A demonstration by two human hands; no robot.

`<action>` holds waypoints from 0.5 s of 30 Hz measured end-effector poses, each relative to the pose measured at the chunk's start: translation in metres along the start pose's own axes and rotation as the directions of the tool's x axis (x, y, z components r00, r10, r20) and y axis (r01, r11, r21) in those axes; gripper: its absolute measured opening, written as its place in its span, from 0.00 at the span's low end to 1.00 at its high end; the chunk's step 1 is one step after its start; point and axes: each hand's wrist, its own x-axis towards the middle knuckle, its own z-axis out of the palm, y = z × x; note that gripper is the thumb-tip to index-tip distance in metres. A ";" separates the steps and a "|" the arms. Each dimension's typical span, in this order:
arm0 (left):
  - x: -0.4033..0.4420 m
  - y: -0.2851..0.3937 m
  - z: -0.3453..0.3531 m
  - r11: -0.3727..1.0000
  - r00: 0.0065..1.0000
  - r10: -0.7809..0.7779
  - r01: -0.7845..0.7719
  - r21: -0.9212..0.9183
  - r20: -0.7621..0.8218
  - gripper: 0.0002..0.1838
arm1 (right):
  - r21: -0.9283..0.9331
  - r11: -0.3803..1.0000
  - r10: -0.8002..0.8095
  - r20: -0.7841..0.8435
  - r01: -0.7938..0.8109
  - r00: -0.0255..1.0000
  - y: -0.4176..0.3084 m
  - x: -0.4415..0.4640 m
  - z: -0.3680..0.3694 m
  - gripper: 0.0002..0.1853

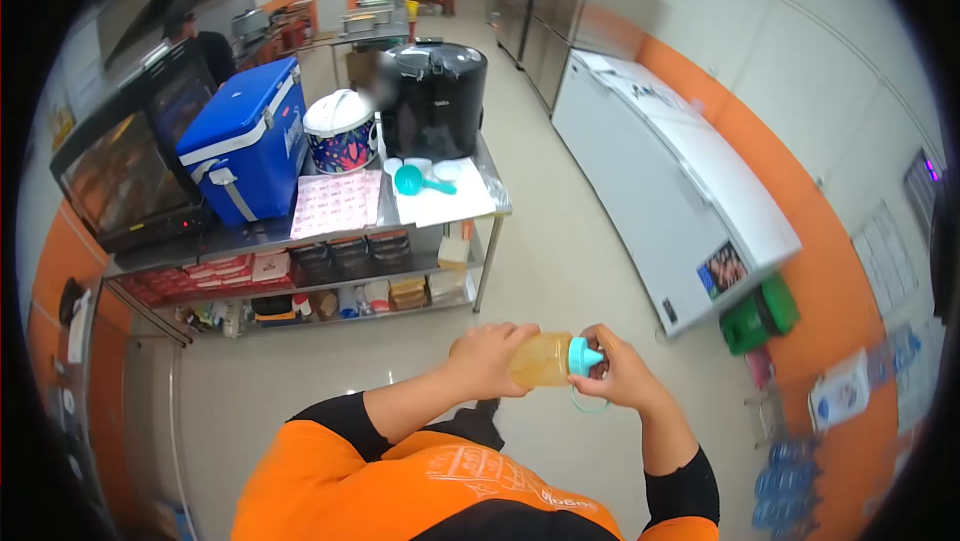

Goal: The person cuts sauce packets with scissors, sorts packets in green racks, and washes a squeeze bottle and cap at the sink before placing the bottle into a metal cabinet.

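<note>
A clear squeeze bottle (543,359) with yellowish contents lies sideways in front of my chest. Its teal nozzle cap (580,360) points to the right, and a thin teal loop hangs below it. My left hand (488,357) is wrapped round the base end of the bottle. At the other end, the fingers of my right hand (622,373) close on the cap around its nozzle. The liquid's level inside cannot be made out clearly.
Ahead stands a steel table (420,234) carrying a blue cooler (247,141), a patterned bucket (342,133), a black lidded container (436,101) and a teal scoop (410,180). A white chest freezer (650,181) lines the right wall. Water bottles (786,481) stand lower right.
</note>
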 end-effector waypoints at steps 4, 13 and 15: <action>0.117 -0.044 0.033 0.997 0.998 0.040 -0.036 0.073 -0.053 0.41 | -0.025 0.999 -0.045 -0.011 0.045 0.999 0.066 0.087 -0.065 0.29; 0.401 -0.073 0.104 0.959 0.963 0.261 -0.251 -0.127 0.067 0.41 | -0.134 0.983 0.100 -0.155 -0.122 0.983 0.140 0.202 -0.264 0.29; 0.457 -0.083 0.118 0.942 0.942 0.310 -0.287 -0.173 0.125 0.41 | -0.122 0.980 0.135 -0.175 -0.158 0.975 0.164 0.229 -0.299 0.29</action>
